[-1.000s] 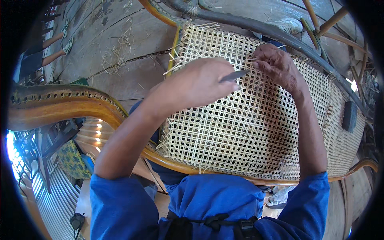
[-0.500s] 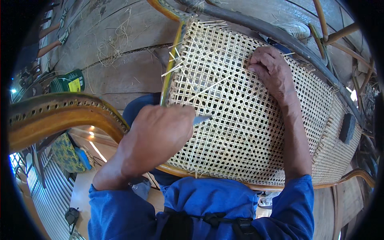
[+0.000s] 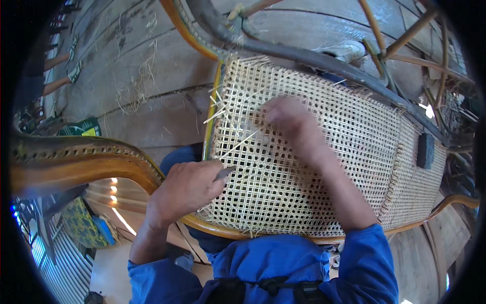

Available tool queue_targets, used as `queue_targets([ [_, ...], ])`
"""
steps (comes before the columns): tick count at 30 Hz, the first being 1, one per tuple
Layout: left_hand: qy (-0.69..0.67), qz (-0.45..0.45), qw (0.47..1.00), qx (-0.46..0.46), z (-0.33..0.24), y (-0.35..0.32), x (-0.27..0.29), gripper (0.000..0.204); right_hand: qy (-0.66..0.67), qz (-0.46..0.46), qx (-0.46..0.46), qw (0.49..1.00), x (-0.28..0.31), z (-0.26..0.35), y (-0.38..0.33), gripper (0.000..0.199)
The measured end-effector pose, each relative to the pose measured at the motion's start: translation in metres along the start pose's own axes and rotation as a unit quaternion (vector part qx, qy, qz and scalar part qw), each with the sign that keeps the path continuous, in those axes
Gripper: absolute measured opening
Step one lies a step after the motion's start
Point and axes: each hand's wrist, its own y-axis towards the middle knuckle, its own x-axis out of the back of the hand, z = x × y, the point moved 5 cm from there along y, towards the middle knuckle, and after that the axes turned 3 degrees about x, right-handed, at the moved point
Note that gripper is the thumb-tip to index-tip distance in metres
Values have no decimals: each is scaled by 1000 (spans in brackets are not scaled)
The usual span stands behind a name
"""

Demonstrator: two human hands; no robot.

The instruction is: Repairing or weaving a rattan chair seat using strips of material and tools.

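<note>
Shifted the bare right hand (image 3: 291, 120), too blurred to tell its grip, leftward over the pale latticed cane panel (image 3: 357, 154) toward a thin cream strand (image 3: 242, 143), keeping the bare left hand (image 3: 188, 187) curled round a grey-bladed knife (image 3: 225, 173) by the panel's left edge, apparently focusing work there.

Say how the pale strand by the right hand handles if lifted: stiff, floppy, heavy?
Probably very light: the strand is thin. Likely springy rather than limp: it runs nearly straight toward the right hand. Probably bendable: the panel looks woven of similar cane.
</note>
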Motion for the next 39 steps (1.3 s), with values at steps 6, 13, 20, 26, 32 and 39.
queue_targets([
  [6, -234, -21, 972, 30, -8, -21, 2, 21, -402, 227, 86, 883, -66, 65, -4, 25],
  [13, -235, -65, 968, 64, -3, -25, -17, 21, -403, 211, 114, 883, -57, 55, -9, 12],
  [20, -193, -91, 972, 95, 2, -19, -13, 18, -366, 85, 161, 913, -54, 44, -5, 10],
  [26, -218, -237, 942, 89, -39, -44, 39, 11, -221, -250, -63, 941, 85, 28, -21, 22],
  [32, 183, -178, 965, 55, -68, 46, 3, 23, -279, -218, -136, 925, 131, -10, -9, 22],
  [39, 142, -146, 976, 78, -46, 73, -4, 22, -126, -281, -179, 934, 150, -18, -11, 23],
])
